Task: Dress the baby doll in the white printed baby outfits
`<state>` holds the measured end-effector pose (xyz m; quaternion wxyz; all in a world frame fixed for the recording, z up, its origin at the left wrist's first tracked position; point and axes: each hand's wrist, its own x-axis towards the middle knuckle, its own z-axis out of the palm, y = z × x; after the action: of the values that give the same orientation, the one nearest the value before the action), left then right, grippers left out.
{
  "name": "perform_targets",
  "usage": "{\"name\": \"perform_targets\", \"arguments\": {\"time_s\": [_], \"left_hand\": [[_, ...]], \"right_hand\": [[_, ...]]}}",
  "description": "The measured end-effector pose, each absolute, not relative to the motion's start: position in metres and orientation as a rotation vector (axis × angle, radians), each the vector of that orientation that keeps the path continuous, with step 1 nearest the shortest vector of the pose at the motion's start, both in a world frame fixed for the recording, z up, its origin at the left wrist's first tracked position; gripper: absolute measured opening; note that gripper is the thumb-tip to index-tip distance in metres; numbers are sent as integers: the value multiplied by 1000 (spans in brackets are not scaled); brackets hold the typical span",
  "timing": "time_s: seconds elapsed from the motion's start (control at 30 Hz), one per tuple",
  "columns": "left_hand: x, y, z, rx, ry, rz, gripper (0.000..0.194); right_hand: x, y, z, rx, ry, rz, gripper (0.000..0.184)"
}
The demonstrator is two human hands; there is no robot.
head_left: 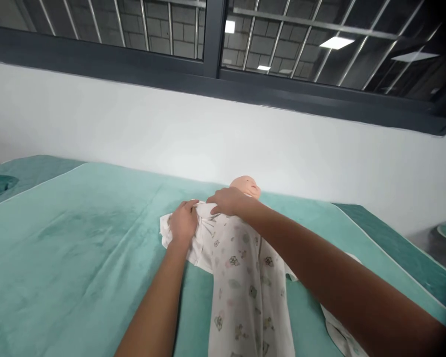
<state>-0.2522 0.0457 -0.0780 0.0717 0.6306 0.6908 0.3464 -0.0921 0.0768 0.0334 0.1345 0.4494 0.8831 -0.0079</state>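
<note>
A baby doll (245, 184) lies on its back, its head toward the wall. Over its body is a white baby romper (241, 277) printed with small animals and leaves. My left hand (184, 220) is at the sleeve and shoulder on the left, its fingers closed on the cloth. Across the doll's upper chest, my right hand (226, 199) pinches the white fabric near the neckline. The doll's arms are hidden under the cloth and my hands. My right forearm covers part of the romper's right side.
A green plush cover (78, 258) spreads over the table up to the white wall (134, 129). Another piece of white printed cloth (338, 327) lies at the lower right, partly under my right forearm. A dark-framed window (211, 44) with metal bars is above.
</note>
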Motion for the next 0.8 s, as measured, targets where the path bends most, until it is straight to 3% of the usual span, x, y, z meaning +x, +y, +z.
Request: {"name": "perform_targets", "arguments": {"time_s": [0.13, 0.4, 0.67, 0.8], "left_hand": [[-255, 42, -82, 1809, 2051, 994, 42], [-238, 27, -78, 2213, 2167, 1034, 62], [-245, 33, -86, 2366, 2166, 725, 45], [-242, 34, -85, 2334, 2212, 704, 46]], "right_hand": [[-66, 65, 53, 1496, 2480, 67, 19], [-75, 58, 42, 1475, 2628, 36, 27], [-83, 66, 8, 1506, 2848, -227, 38], [-22, 49, -5, 1982, 3126, -579, 39]]}}
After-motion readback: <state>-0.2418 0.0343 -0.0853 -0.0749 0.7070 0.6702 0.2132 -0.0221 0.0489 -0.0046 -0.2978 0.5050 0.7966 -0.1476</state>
